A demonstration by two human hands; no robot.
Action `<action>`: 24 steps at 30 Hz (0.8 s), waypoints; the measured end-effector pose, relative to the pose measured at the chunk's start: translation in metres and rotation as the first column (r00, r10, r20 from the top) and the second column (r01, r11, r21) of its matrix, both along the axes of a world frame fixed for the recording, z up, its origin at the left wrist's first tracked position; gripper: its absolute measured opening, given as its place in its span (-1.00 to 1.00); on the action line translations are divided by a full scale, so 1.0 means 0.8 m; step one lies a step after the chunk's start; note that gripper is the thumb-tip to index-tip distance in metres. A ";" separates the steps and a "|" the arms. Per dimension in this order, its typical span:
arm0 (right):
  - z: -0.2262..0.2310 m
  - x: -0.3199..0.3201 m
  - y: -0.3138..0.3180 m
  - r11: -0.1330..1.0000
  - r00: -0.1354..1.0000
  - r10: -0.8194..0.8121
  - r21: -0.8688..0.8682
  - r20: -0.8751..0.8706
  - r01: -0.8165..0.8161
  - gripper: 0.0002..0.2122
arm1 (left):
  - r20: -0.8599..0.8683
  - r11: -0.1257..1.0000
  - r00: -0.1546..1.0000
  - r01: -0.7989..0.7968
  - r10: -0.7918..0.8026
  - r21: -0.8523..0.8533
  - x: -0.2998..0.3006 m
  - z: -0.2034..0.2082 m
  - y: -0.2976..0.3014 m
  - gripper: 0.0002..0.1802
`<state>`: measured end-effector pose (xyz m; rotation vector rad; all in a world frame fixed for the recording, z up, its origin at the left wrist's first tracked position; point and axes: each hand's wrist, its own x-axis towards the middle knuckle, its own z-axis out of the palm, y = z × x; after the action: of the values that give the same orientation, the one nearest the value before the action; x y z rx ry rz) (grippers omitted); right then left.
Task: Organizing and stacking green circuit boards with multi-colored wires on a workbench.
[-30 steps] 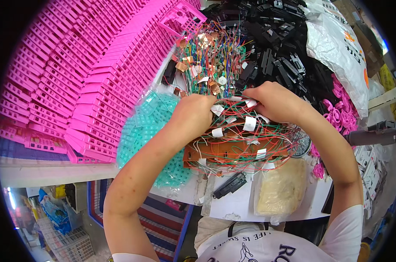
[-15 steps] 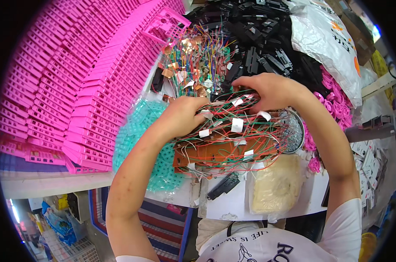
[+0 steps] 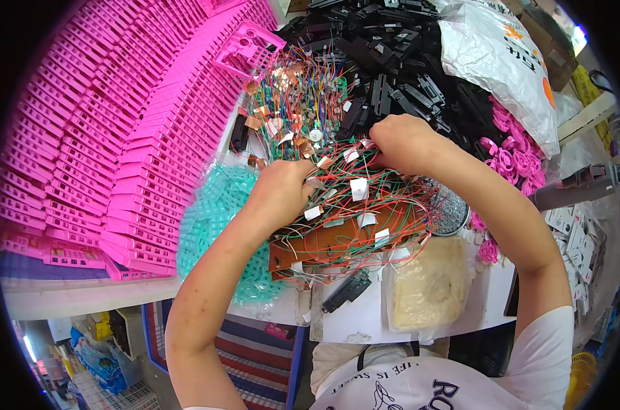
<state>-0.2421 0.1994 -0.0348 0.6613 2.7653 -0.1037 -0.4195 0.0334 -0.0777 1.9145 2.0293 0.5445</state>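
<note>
A tangle of red, green and white wires (image 3: 385,198) with white paper tags spreads over a brown circuit board panel (image 3: 293,254) at the middle of the table. At the tangle's far left edge, my left hand (image 3: 280,193) is closed, its fingertips partly lost among the wires. My right hand (image 3: 407,145) closes on the wires at the far side, fingers curled down and mostly hidden. Just beyond both hands lies a second heap of multicoloured wires (image 3: 303,102) with copper-coloured pieces.
Stacked pink plastic frames (image 3: 166,130) fill the left. Turquoise parts in clear plastic (image 3: 221,225) lie beside my left forearm. Black plastic parts (image 3: 405,41) are heaped at the back, near a white bag (image 3: 494,61). A bowl of small metal pieces (image 3: 450,208) and a yellowish packet (image 3: 429,287) sit nearer.
My right hand has drawn its fingers in, from a spread grasp to a closed one at the wires. My left hand stays at the left edge. The view has shifted slightly.
</note>
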 end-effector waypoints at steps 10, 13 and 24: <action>0.002 0.013 0.011 0.984 0.989 0.132 -0.110 -0.068 -0.139 -0.64 | 0.045 0.996 0.999 -0.001 0.005 -0.089 -0.004 0.003 -0.003 -0.75; -0.001 0.026 0.019 0.970 0.977 0.173 -0.153 -0.124 -0.191 -0.64 | 0.364 0.977 0.931 0.056 0.023 -0.205 -0.022 0.010 0.002 -0.52; -0.002 0.017 0.006 0.992 0.992 0.101 -0.069 -0.081 -0.107 -0.69 | 0.182 0.936 0.983 0.074 -0.011 -0.343 0.008 0.017 0.040 -0.61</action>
<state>-0.2283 0.2044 -0.0362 0.5035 2.8488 -0.2108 -0.4133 0.0652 -0.0638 1.6333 1.8238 0.3048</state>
